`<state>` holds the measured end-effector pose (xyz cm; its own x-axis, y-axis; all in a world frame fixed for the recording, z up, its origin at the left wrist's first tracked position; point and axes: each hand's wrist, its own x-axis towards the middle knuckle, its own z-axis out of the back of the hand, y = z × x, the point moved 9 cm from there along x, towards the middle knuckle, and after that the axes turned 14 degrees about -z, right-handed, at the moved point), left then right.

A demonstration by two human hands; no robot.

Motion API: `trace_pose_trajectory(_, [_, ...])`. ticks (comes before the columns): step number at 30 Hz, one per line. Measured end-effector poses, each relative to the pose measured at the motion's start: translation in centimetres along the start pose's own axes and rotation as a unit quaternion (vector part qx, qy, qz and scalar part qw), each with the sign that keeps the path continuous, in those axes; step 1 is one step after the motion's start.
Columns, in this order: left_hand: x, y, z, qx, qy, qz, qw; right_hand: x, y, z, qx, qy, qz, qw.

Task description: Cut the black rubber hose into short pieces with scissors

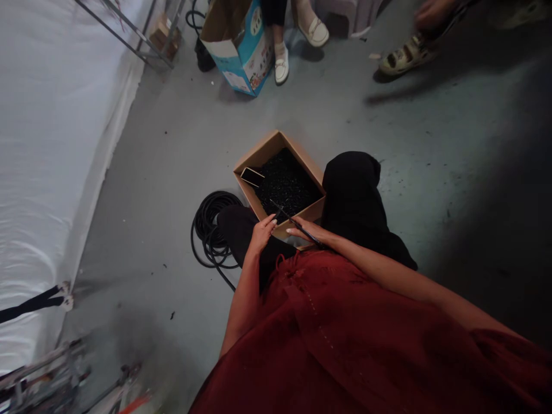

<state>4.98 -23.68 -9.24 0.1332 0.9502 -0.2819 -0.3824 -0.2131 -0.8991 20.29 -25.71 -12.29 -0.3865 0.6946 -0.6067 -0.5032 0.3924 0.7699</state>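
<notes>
I sit over an open cardboard box (259,156) on the floor between my knees; it is full of small black pieces (287,183), and a phone-like slab (252,176) leans in its left corner. My right hand (307,231) is closed on a thin dark rod or cable piece (290,217) that points toward the box. My left hand (262,231) meets the rod's near part with fingers curled around it, just above the box's front edge.
A coil of black cable (210,227) lies on the grey floor left of the box. A blue-and-brown carton (241,43) stands farther off, with other people's feet (282,63) and a sandalled foot (405,54) beyond. A white sheet (47,144) covers the left side.
</notes>
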Motion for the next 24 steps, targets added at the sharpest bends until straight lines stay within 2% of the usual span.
trace_pose_trajectory(13, [-0.03, -0.02, -0.35, -0.006, 0.007, 0.007, 1.0, -0.42, 0.41, -0.01, 0.008, 0.018, 0.001, 1.0])
trace_pose_trajectory(24, [-0.1, -0.11, -0.46, -0.002, 0.009, 0.02, 1.0, -0.51, 0.03, 0.81, -0.034, -0.039, -0.032, 0.998])
